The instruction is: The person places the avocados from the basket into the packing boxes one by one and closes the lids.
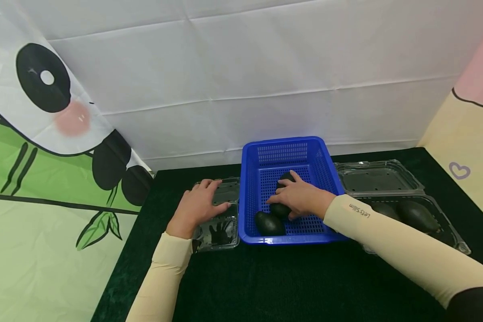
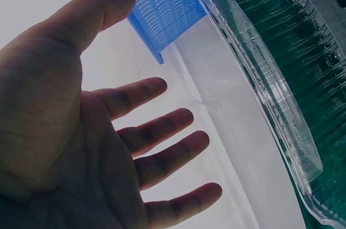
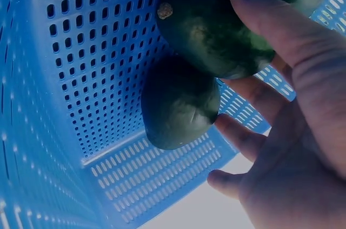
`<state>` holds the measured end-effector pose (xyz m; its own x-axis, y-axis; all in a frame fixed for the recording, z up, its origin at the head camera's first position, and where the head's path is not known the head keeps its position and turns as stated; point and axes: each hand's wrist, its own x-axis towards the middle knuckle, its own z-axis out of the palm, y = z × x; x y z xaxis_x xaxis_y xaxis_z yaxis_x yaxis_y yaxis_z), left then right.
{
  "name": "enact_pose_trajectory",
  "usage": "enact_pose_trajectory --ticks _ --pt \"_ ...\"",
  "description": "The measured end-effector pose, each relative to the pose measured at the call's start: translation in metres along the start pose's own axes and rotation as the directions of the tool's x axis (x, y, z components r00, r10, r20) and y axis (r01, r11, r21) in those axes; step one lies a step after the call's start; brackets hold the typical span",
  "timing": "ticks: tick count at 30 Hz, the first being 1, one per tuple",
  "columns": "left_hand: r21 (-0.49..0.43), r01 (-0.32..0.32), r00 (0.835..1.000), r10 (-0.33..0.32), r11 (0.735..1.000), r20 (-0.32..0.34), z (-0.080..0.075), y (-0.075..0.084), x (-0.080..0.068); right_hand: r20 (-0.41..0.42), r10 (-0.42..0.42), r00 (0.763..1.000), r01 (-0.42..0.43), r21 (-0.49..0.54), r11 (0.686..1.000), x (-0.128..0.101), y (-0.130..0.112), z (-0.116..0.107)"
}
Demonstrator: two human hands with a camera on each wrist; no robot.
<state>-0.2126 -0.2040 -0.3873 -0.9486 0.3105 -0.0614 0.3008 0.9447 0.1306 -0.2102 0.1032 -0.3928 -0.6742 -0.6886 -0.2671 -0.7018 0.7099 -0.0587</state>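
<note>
Cream fabric sleeve [image 1: 398, 248] foremost, our right hand [image 1: 299, 197] grips a dark-green oval fruit [image 3: 208, 37] whose smoothness may cause slippage, our left hand [image 1: 197, 201] wide-fingered.

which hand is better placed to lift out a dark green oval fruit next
Right, most likely: the right hand is inside the blue plastic basket, its thumb at a dark green oval fruit; the left hand is outside, near a clear plastic container.

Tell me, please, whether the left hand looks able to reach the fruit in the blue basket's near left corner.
Probably yes: the left hand is empty and the dark fruit lies uncovered in the open-topped blue basket, though its left rim stands between them.
</note>
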Motion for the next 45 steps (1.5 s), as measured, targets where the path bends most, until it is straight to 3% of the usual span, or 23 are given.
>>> enact_pose_trajectory --ticks 15,21,27,34,38,45 --pt "-0.004 -0.002 1.000 0.002 1.000 0.010 0.000 0.001 -0.001 -0.031 -0.006 0.999 0.005 -0.027 1.000 -0.001 0.000 -0.001" --pt "0.000 -0.001 1.000 0.001 1.000 0.012 0.001 0.000 0.000 -0.147 -0.021 0.989 0.019 -0.010 1.000 -0.017 0.000 -0.020" --pt "-0.005 -0.005 1.000 0.005 1.000 0.012 0.002 -0.001 -0.001 -0.252 -0.009 0.968 0.013 0.014 1.000 -0.049 0.002 -0.043" --pt "-0.004 -0.001 1.000 0.001 1.000 0.010 0.001 -0.001 -0.002 -0.322 0.056 0.945 -0.036 0.068 0.997 -0.105 0.016 -0.060" --pt "-0.001 -0.002 1.000 0.002 1.000 0.010 0.001 0.000 -0.002 -0.356 0.118 0.927 -0.078 0.125 0.989 -0.139 0.029 -0.053" --pt "-0.013 0.002 1.000 -0.002 1.000 0.012 0.001 0.001 -0.001 -0.362 0.253 0.897 -0.191 0.200 0.961 -0.187 0.054 -0.020"
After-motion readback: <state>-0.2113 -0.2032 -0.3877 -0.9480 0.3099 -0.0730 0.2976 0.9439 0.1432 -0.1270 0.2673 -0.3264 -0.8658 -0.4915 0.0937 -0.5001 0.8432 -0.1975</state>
